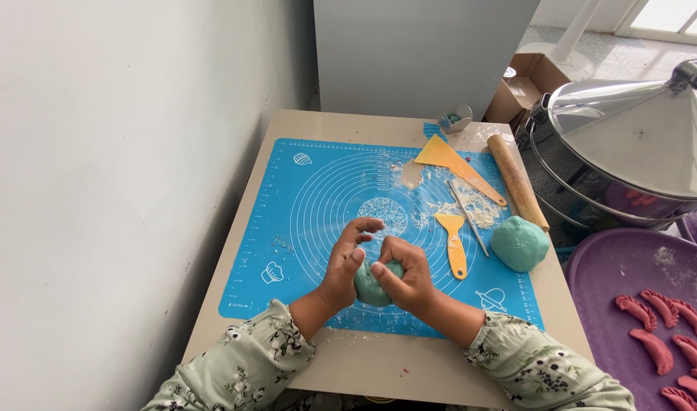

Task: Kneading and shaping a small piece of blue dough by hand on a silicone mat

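Observation:
A small lump of teal dough (pixel 373 285) sits between both my hands above the blue silicone mat (pixel 303 221). My left hand (pixel 347 262) cups its left side with fingers curled over it. My right hand (pixel 406 275) presses it from the right, thumb on the dough. A bigger teal dough ball (pixel 520 243) rests on the mat's right edge. Beside it lie a small yellow spatula (pixel 454 242), a thin metal tool (pixel 468 217), a yellow scraper (pixel 455 167) and a wooden rolling pin (pixel 517 181).
Loose flour (pixel 470 205) is scattered on the mat. A large steel steamer with lid (pixel 630 144) stands at the right. A purple tray (pixel 630 289) holds several pink shaped dumplings (pixel 672 331). A white wall runs along the left; a cardboard box (pixel 520 87) sits behind.

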